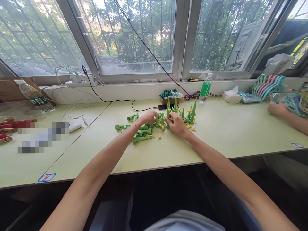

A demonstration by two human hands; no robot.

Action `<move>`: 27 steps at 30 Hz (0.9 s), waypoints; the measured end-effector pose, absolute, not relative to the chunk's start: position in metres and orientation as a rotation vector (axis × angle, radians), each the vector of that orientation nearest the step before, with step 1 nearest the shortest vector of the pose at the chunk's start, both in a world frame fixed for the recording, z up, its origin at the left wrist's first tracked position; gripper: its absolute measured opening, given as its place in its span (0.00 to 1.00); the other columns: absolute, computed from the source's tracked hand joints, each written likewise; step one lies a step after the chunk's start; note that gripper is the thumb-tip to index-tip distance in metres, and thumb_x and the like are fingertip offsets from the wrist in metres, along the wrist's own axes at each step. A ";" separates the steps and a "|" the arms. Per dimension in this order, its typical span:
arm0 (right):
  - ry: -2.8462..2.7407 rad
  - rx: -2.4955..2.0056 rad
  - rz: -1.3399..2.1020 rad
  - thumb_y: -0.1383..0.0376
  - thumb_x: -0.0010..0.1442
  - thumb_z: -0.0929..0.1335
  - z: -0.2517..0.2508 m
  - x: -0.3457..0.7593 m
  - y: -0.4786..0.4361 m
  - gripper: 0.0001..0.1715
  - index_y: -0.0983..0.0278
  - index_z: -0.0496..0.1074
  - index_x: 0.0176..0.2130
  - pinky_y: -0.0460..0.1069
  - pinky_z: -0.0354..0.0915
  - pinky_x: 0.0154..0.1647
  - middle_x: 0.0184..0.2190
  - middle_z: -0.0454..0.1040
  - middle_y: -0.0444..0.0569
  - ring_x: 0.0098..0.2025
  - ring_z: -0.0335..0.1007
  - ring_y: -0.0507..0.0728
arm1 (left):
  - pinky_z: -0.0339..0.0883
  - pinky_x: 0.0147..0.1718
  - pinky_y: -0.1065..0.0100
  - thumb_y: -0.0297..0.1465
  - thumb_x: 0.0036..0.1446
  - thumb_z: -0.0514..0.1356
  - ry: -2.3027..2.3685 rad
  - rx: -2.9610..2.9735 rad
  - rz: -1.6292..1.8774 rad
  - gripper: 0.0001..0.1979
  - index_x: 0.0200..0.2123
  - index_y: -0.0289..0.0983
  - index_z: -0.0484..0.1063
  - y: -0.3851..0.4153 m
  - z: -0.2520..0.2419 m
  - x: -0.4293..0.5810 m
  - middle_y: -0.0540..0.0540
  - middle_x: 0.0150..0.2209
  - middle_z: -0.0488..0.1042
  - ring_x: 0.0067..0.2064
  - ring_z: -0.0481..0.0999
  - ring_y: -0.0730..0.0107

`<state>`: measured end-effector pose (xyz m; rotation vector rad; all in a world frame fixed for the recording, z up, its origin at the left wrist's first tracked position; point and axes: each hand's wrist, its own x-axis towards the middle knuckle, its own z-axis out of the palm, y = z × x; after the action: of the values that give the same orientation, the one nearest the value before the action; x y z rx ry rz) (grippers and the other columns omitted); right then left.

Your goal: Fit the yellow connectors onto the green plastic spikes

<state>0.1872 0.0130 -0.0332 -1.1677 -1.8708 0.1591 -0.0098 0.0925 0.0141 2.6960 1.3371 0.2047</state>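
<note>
Both my arms reach out over a pale green table [216, 134] to a heap of green plastic cone spikes [141, 132]. Some spikes lie flat at the left, others stand upright [192, 112] at the right. Small yellow pieces [159, 137] are scattered among them. My left hand [148, 116] is curled over spikes in the middle of the heap. Beside it, my right hand [177, 124] is closed on a small part that I cannot make out.
A green bottle [205, 91], a tissue pack [231, 95] and a small box [169, 99] stand by the windowsill. A clear bottle [35, 95], white mouse [75, 126] and cables lie left. Another person's hand [276, 108] rests far right near stacked coloured items [267, 86].
</note>
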 end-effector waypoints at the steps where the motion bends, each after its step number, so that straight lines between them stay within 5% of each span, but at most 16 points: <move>1: -1.870 -1.170 0.156 0.55 0.67 0.64 -0.034 0.187 0.013 0.14 0.61 0.63 0.33 0.50 0.60 0.35 0.32 0.67 0.49 0.34 0.63 0.57 | 0.69 0.43 0.67 0.24 0.48 0.59 1.354 2.691 0.196 0.15 0.37 0.40 0.83 0.092 0.014 -0.010 0.45 0.35 0.80 0.41 0.78 0.61; 18: -1.851 -1.135 0.190 0.55 0.67 0.65 -0.034 0.184 0.012 0.14 0.62 0.63 0.34 0.51 0.61 0.37 0.32 0.68 0.49 0.34 0.63 0.57 | 0.68 0.37 0.68 0.37 0.52 0.62 1.465 2.501 0.089 0.11 0.32 0.36 0.81 0.065 0.053 -0.053 0.44 0.36 0.82 0.38 0.79 0.63; 27: -1.831 -1.108 0.180 0.57 0.66 0.65 -0.035 0.182 0.014 0.13 0.62 0.63 0.34 0.50 0.61 0.37 0.33 0.69 0.49 0.34 0.64 0.57 | 0.66 0.45 0.63 0.35 0.54 0.60 1.381 2.722 0.064 0.10 0.31 0.38 0.79 0.030 0.046 -0.057 0.43 0.37 0.79 0.46 0.76 0.58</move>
<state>0.1815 0.0135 -0.0355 -1.1078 -1.8312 0.1799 -0.0565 0.0297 0.0463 2.7216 1.3808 0.0637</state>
